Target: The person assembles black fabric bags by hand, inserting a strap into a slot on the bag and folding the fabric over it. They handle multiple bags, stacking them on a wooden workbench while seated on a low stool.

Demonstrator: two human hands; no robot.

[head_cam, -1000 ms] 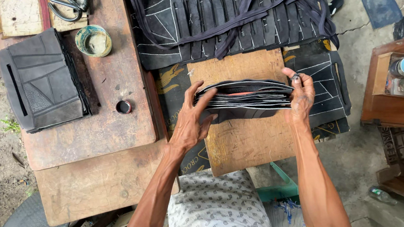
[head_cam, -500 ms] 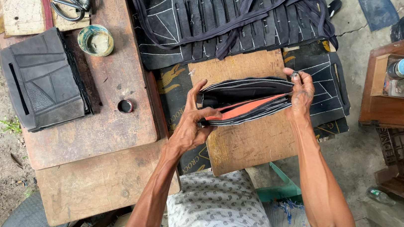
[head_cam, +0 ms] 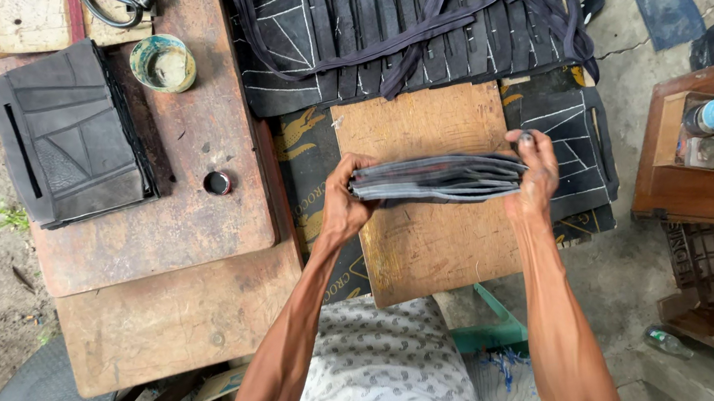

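Head view, looking down on the work. The left hand (head_cam: 341,204) and the right hand (head_cam: 535,175) each clamp one end of a flat stack of dark rubber sheets (head_cam: 439,180), fingers curled over the edges and thumbs pressed on the near side. The stack is held level just above the wooden board (head_cam: 430,219), which serves here as the landmark. Its layers lie pressed together, with thin pale and reddish edges showing between them.

Beyond the board lies a slotted black rubber panel (head_cam: 409,18) threaded with dark straps. To the board's left stands the wooden desk (head_cam: 200,217), which carries a small black cap (head_cam: 217,182) near the board, a round tin (head_cam: 162,63) farther off, and a pile of cut black pieces (head_cam: 71,133) at the desk's far left side. To the board's right, partly under it, sits another chalk-marked black piece (head_cam: 576,138).

Judged from the grip, the step in hand is squaring up or checking the gathered layers. The next move would seem to call for even pressure at both ends, so the sheets do not slide or fan apart.
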